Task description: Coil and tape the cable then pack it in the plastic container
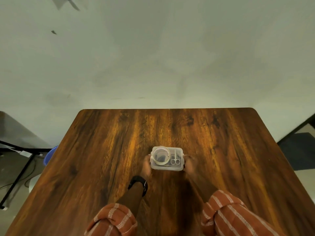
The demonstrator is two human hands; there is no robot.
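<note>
A small clear plastic container (167,167) stands on the wooden table (119,150), near the middle. On or in it I see a roll of clear tape (161,154) at the left and small metal scissors (175,160) at the right. Something dark shows under the tape roll; whether it is the cable I cannot tell. My left hand (147,165) grips the container's left side and my right hand (190,165) grips its right side. Both hands are blurred.
The table's far edge meets a pale wall. A blue bucket (50,155) sits on the floor beside the table's left edge, next to a black metal stand (18,176) with loose wires. A dark mat (298,150) lies on the floor at the right.
</note>
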